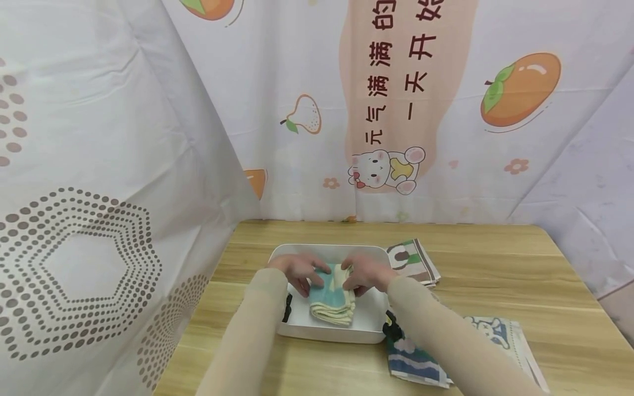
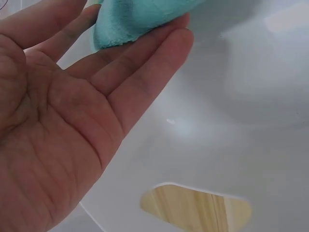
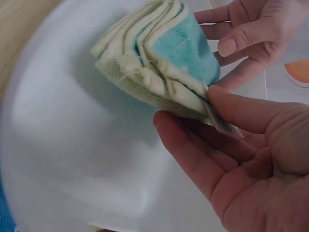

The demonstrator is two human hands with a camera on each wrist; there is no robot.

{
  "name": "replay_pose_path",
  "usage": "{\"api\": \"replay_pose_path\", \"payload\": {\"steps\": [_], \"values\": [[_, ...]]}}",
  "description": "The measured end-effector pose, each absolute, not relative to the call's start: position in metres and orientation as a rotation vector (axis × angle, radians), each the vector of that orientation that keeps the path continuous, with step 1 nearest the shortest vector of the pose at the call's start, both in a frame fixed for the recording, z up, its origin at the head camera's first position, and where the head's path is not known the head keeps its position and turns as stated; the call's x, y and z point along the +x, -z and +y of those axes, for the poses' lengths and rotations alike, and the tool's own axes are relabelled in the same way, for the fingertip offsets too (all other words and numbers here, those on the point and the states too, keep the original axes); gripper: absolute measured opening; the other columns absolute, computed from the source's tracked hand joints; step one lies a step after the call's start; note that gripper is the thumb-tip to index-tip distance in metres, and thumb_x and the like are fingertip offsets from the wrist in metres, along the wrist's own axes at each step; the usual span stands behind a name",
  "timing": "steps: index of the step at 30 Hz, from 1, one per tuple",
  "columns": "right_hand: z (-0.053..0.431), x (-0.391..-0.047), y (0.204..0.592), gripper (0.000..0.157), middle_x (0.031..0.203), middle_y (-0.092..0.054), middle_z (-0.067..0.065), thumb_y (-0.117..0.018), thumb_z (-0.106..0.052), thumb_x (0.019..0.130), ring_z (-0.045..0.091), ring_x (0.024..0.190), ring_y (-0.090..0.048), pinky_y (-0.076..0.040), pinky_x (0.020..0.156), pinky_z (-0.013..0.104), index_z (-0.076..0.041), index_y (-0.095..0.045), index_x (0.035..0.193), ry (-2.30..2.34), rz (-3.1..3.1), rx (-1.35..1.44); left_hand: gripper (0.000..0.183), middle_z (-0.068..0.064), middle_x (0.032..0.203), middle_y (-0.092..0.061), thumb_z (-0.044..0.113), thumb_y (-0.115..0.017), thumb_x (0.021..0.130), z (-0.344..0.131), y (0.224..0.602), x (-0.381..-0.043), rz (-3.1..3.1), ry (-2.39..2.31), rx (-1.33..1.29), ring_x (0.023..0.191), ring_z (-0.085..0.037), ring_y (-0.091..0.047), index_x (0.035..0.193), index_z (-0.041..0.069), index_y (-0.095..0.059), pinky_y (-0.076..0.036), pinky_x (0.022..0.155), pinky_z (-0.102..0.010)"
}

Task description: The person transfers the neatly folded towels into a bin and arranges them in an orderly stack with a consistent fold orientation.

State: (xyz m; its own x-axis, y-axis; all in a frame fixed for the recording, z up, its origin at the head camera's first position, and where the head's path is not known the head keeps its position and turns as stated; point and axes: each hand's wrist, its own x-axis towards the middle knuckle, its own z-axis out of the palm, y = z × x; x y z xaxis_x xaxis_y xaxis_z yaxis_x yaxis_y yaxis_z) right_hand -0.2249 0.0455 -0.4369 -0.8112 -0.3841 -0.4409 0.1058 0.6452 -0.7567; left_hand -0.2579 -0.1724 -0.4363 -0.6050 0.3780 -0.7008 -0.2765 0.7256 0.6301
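Note:
A folded towel (image 1: 331,294), light blue with cream edges, is held between both hands inside a white plastic bin (image 1: 366,336). From the left side, my left hand (image 1: 303,272) grips it, its fingers under the light blue cloth (image 2: 140,21) in the left wrist view. My right hand (image 1: 367,273) pinches the opposite side; in the right wrist view its thumb (image 3: 246,111) lies at the cream layered edge, close to a small pale tag (image 3: 223,123). The towel's folded layers face the right wrist camera, above the bin's smooth white floor (image 3: 96,169).
Right of the bin, a towel with a brown and green print (image 1: 411,261) lies on the wooden table (image 1: 495,275). Nearer, a dark blue patterned towel (image 1: 416,363) and a pale blue and white towel (image 1: 500,335) lie partly under the right forearm. A printed curtain (image 1: 297,181) hangs behind.

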Motion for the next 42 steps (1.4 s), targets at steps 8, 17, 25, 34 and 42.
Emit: {"api": "replay_pose_path", "payload": {"steps": [8,17,25,34,42], "values": [[0.043,-0.219,0.436,0.053,0.12,-0.064,0.015,-0.071,-0.012,0.097,0.024,0.089,-0.07,-0.063,0.078,0.038,0.0,-0.053,0.145,0.995,2.23,-0.238,0.05,-0.016,0.137,-0.056,0.012,-0.069,0.096,-0.172,0.444,-0.254,2.016,-0.88,-0.014,0.094,-0.033,-0.07,0.145,0.014,-0.059,-0.062,0.081,-0.043],[0.045,-0.217,0.437,0.059,0.123,-0.063,0.011,-0.067,-0.023,0.1,0.026,0.094,-0.07,-0.061,0.085,0.041,-0.002,-0.047,0.151,0.871,2.188,-0.282,0.05,-0.014,0.138,-0.059,0.015,-0.067,0.098,-0.174,0.448,-0.252,2.01,-0.86,-0.037,0.096,-0.031,-0.069,0.147,0.015,-0.057,-0.062,0.084,-0.043],[0.052,-0.217,0.438,0.058,0.122,-0.064,0.011,-0.069,-0.023,0.099,0.025,0.093,-0.07,-0.061,0.086,0.041,-0.003,-0.05,0.15,0.806,2.204,-0.281,0.05,-0.015,0.145,-0.052,0.015,-0.068,0.097,-0.186,0.451,-0.252,2.038,-0.843,-0.042,0.098,-0.033,-0.071,0.146,0.015,-0.058,-0.062,0.081,-0.041],[0.057,-0.216,0.44,0.057,0.136,-0.061,0.012,-0.07,-0.025,0.099,0.027,0.095,-0.068,-0.059,0.087,0.042,-0.005,-0.051,0.149,0.708,2.225,-0.279,0.047,-0.017,0.15,-0.051,0.012,-0.064,0.1,-0.192,0.447,-0.247,2.055,-0.782,-0.024,0.109,-0.034,-0.066,0.146,0.008,-0.057,-0.059,0.091,-0.044],[0.059,-0.216,0.437,0.055,0.137,-0.06,0.013,-0.07,-0.025,0.098,0.027,0.097,-0.068,-0.059,0.088,0.043,-0.004,-0.054,0.146,0.69,2.236,-0.308,0.047,-0.016,0.147,-0.053,0.016,-0.067,0.098,-0.195,0.441,-0.246,2.071,-0.771,0.003,0.116,-0.037,-0.064,0.144,0.009,-0.059,-0.057,0.095,-0.047]]}}
